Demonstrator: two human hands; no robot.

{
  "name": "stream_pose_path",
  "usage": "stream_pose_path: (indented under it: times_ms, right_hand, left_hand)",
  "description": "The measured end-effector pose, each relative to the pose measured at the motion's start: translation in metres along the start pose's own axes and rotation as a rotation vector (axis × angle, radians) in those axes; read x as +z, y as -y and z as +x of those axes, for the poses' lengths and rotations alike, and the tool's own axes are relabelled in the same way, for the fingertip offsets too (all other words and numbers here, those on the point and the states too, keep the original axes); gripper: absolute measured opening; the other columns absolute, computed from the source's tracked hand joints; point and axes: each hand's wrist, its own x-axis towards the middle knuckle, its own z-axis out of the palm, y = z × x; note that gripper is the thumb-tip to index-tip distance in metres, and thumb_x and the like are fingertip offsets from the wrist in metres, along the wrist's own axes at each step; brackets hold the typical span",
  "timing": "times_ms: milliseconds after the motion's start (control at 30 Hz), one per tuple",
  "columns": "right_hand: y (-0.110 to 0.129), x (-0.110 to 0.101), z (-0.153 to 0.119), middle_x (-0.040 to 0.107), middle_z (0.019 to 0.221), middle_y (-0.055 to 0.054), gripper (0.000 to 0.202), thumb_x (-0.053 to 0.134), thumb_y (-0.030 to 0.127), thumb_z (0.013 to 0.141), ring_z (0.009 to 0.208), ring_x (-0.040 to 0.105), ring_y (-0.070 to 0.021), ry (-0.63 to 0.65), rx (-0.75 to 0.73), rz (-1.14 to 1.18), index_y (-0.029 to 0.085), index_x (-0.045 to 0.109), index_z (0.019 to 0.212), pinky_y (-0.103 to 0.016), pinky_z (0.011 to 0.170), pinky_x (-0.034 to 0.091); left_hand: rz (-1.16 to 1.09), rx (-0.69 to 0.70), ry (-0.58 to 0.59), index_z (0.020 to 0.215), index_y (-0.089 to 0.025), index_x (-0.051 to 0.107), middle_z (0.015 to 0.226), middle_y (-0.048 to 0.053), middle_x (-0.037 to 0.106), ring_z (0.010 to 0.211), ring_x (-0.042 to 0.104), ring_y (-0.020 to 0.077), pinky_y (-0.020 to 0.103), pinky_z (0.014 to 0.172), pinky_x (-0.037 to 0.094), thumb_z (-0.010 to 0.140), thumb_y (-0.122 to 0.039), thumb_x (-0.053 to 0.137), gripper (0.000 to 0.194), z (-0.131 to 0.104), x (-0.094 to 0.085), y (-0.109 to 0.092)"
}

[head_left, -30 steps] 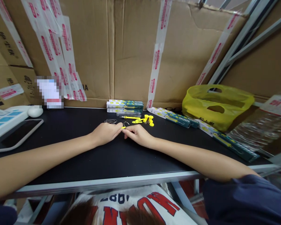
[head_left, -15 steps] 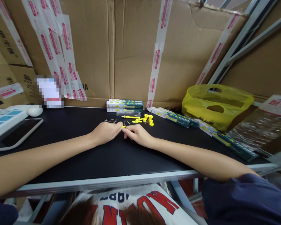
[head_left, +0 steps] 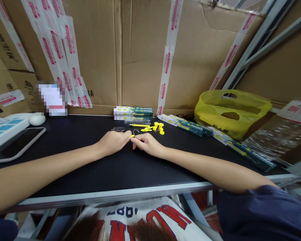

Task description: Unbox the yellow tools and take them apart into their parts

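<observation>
At the rear of the black tabletop [head_left: 100,177], note the stacked printed cartons [head_left: 132,115]; their contents are concealed. More cartons of the same print [head_left: 251,154] lie flat to your right, likewise with contents hidden. The yellow plastic bag [head_left: 215,120] behind them has cut-out handles; what it holds, if anything, cannot be determined. Locate the hook piece [head_left: 135,131], a metal wire hook with a small yellow end, at the centre of the work area, between your two hands and in front of the yellow rod [head_left: 141,125] and the loose yellow parts [head_left: 160,128]. The hook's bend projects away from you, its free end turned to your right; the visible yellow end lies with its long axis roughly left to right. Your left hand [head_left: 114,142] pinches the piece between thumb and forefinger, remaining fingers curled; your right hand [head_left: 149,144] pinches it from the opposite side. The fingertips cover most of the yellow end, so the joint with the wire cannot be inspected. The wire hooks [head_left: 118,129] beyond your left hand overlap and cannot be counted reliably. The white-framed phone [head_left: 20,145] is cut off at the left edge.
</observation>
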Motion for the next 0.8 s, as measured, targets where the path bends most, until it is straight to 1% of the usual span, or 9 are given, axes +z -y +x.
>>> stream_pose_path:
  times_ms: [167, 300, 367, 433, 500, 533, 600, 700, 800]
  right_hand:
    - [-0.003, 0.001, 0.0, 0.051, 0.057, 0.001, 0.05, 0.046, 0.051, 0.09, 0.055, 0.044, -0.0088, -0.034, -0.035, -0.069, 0.013, 0.059, 0.061, -0.022, 0.058, 0.034]
    - [-0.002, 0.003, -0.003, 0.051, 0.056, 0.001, 0.05, 0.042, 0.05, 0.092, 0.054, 0.044, -0.0094, -0.054, -0.04, -0.146, 0.015, 0.055, 0.059, -0.022, 0.058, 0.033]
    - [0.003, 0.006, -0.006, 0.051, 0.058, 0.0, 0.047, 0.042, 0.047, 0.093, 0.055, 0.043, -0.0097, 0.001, -0.109, -0.224, 0.016, 0.052, 0.059, -0.023, 0.058, 0.032]
    - [0.01, 0.009, -0.01, 0.051, 0.06, -0.001, 0.043, 0.043, 0.041, 0.094, 0.055, 0.041, -0.0096, 0.1, -0.204, -0.294, 0.016, 0.049, 0.059, -0.024, 0.058, 0.031]
    - [0.016, 0.012, -0.013, 0.051, 0.061, 0.0, 0.04, 0.042, 0.037, 0.094, 0.055, 0.04, -0.0091, 0.167, -0.242, -0.279, 0.017, 0.047, 0.06, -0.023, 0.058, 0.03]
    - [0.017, 0.012, -0.013, 0.05, 0.06, 0.001, 0.04, 0.041, 0.036, 0.095, 0.055, 0.041, -0.0089, 0.16, -0.226, -0.235, 0.017, 0.047, 0.06, -0.023, 0.058, 0.031]
    - [0.017, 0.01, -0.011, 0.049, 0.059, 0.002, 0.041, 0.04, 0.038, 0.095, 0.055, 0.042, -0.0087, 0.086, -0.154, -0.136, 0.016, 0.048, 0.06, -0.022, 0.059, 0.032]
    - [0.007, 0.005, -0.003, 0.047, 0.056, 0.003, 0.044, 0.042, 0.041, 0.094, 0.055, 0.042, -0.0086, -0.034, -0.032, -0.093, 0.016, 0.05, 0.058, -0.022, 0.06, 0.033]
    - [-0.007, 0.0, 0.011, 0.046, 0.054, 0.003, 0.045, 0.047, 0.045, 0.09, 0.053, 0.04, -0.0084, -0.067, 0.053, -0.155, 0.015, 0.052, 0.057, -0.022, 0.057, 0.031]
  left_hand:
    - [-0.008, 0.013, -0.02, 0.086, -0.017, 0.052, 0.068, 0.004, 0.065, 0.059, 0.063, 0.0179, 0.021, 0.046, 0.035, 0.097, -0.03, 0.028, 0.029, 0.0, 0.001, 0.0]
    - [-0.049, 0.015, -0.037, 0.086, -0.018, 0.052, 0.066, 0.005, 0.063, 0.06, 0.063, 0.0187, 0.022, 0.047, 0.037, 0.097, -0.033, 0.026, 0.031, 0.001, 0.003, 0.002]
    - [-0.063, -0.067, -0.044, 0.087, -0.018, 0.051, 0.066, 0.004, 0.063, 0.06, 0.063, 0.0187, 0.022, 0.047, 0.036, 0.098, -0.033, 0.025, 0.032, 0.002, 0.005, 0.006]
    - [-0.054, -0.198, -0.044, 0.089, -0.018, 0.051, 0.063, 0.004, 0.062, 0.057, 0.062, 0.0187, 0.023, 0.046, 0.033, 0.099, -0.034, 0.023, 0.033, 0.002, 0.006, 0.01]
    - [-0.043, -0.216, -0.026, 0.089, -0.018, 0.05, 0.062, 0.003, 0.061, 0.055, 0.061, 0.019, 0.023, 0.046, 0.029, 0.099, -0.036, 0.024, 0.034, 0.001, 0.006, 0.014]
    - [-0.061, -0.194, -0.037, 0.089, -0.018, 0.05, 0.062, 0.003, 0.061, 0.056, 0.061, 0.0192, 0.024, 0.046, 0.028, 0.099, -0.036, 0.023, 0.034, 0.0, 0.006, 0.014]
    - [-0.143, -0.172, -0.11, 0.086, -0.018, 0.049, 0.063, 0.002, 0.059, 0.056, 0.06, 0.0185, 0.025, 0.048, 0.028, 0.099, -0.036, 0.024, 0.033, -0.001, 0.005, 0.015]
    - [-0.334, -0.241, -0.259, 0.079, -0.019, 0.045, 0.061, -0.001, 0.053, 0.055, 0.054, 0.0152, 0.025, 0.051, 0.031, 0.098, -0.035, 0.027, 0.03, 0.0, 0.003, 0.016]
    - [-0.505, -0.302, -0.336, 0.076, -0.019, 0.043, 0.061, -0.003, 0.048, 0.056, 0.05, 0.0129, 0.024, 0.055, 0.034, 0.097, -0.034, 0.03, 0.029, 0.003, 0.001, 0.018]
